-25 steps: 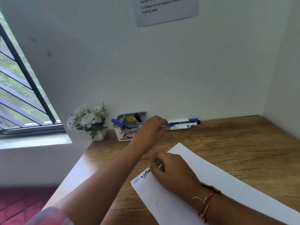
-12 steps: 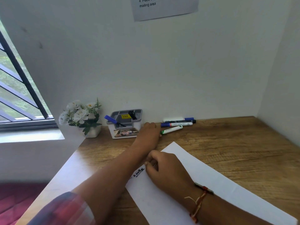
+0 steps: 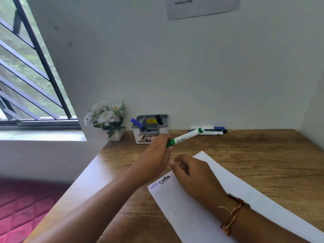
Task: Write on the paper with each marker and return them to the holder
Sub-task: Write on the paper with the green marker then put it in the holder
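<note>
Head-camera view down onto a wooden surface (image 3: 254,146) set against a white wall.

At centre, left hand (image 3: 157,153) reaching forward, fingers (image 3: 165,139) wrapped round one green end of a green marker (image 3: 185,137), with the marker lifted clear of the surface. Long axis of the marker running from 8 o'clock, inside the grip, up to 2 o'clock, with the free green end aimed at the wall.

At 6 o'clock from that grip, close but apart, right hand (image 3: 192,172) resting on the near corner of a white sheet of paper (image 3: 254,199). Fingers (image 3: 177,161) curled inward, knuckles up; grasping something or nothing, cannot tell. Two short scribbles (image 3: 164,179), one pale blue and one black, already on that corner, at 8 o'clock of the right hand.

Grey marker holder (image 3: 150,128) at 12 o'clock from the left hand, against the wall, with a blue marker (image 3: 135,122) and a black marker (image 3: 159,119) leaning in it. A few more markers (image 3: 213,132) lying flat at 3 o'clock of the holder. Small pot of white flowers (image 3: 107,118) at 9 o'clock of the holder.

Judged step: bringing the green marker to the paper for its turn. Gripped end nearest the right fingers, so probably next a cap pull or a pass into the right hand, the hand nearer the writing corner. Cap end not identifiable
</note>
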{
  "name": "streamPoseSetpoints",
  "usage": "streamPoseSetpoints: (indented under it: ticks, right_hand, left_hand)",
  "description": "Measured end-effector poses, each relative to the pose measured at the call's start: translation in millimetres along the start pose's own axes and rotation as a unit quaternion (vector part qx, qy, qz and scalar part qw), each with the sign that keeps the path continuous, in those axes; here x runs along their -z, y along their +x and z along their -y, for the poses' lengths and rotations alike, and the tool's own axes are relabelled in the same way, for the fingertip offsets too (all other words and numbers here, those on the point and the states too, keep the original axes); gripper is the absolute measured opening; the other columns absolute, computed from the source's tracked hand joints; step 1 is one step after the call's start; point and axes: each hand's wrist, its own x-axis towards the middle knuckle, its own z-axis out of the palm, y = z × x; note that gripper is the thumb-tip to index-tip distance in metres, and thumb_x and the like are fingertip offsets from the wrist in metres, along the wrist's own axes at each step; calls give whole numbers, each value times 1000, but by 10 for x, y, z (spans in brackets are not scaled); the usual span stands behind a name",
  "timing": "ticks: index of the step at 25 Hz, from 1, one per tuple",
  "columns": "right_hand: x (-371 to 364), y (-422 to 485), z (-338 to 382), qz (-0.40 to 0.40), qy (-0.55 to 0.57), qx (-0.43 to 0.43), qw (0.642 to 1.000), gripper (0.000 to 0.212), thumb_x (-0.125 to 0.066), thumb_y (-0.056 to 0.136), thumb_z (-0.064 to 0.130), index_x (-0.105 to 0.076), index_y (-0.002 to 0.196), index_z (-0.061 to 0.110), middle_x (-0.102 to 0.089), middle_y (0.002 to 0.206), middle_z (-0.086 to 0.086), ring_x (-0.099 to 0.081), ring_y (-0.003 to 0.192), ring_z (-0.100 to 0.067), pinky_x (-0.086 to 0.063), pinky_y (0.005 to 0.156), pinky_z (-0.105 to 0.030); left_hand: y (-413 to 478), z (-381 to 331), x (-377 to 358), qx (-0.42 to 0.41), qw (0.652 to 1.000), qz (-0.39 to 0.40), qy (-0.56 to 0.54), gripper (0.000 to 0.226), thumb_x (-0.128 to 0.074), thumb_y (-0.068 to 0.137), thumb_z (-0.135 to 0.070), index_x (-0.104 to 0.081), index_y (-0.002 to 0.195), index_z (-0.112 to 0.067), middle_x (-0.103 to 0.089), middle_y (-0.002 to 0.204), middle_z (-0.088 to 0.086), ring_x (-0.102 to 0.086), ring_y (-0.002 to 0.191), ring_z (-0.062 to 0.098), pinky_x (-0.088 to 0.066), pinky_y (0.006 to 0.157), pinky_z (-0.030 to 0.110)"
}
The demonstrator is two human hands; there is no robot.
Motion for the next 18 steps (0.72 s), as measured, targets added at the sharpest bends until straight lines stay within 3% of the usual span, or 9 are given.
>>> streamPoseSetpoints:
  ticks: [4, 8, 13, 18]
  right_hand:
    - [53, -7, 94, -38, 170, -26, 984, 48, -47, 86, 66, -68, 97, 24, -70, 77, 7, -64, 70, -6, -47, 63, -20]
    - [133, 10, 139, -56, 257, -110, 959, 50, -54, 89, 61, -69, 63, 21, -64, 52, 5, -57, 46, -2, -44, 48, -15]
    - [208, 49, 121, -31, 242, -118, 962, 48, -57, 98, 44, -69, 65, 11, -64, 51, 2, -55, 42, -3, -45, 46, -15]
    - [253, 26, 133, -10, 268, -77, 960, 45, -56, 99, 39, -71, 70, 9, -67, 55, 1, -57, 46, -4, -48, 49, -17]
  left_hand:
    - [-171, 14, 47, -70, 996, 45, 16, 22, -40, 106, -29, -54, 118, -17, -52, 104, -1, -46, 89, 8, -41, 77, 22]
    - [-166, -6, 103, -87, 991, 86, 46, 15, -42, 105, -32, -51, 100, -21, -48, 89, -10, -44, 76, 3, -35, 66, 20]
    - [-195, 30, 51, -125, 984, 89, 86, 20, -35, 104, -43, -47, 101, -27, -52, 79, -13, -51, 65, 7, -45, 57, 29]
    - [-203, 46, 83, -150, 985, 66, 59, 16, -38, 105, -41, -47, 109, -29, -58, 77, -9, -53, 63, 8, -46, 53, 29]
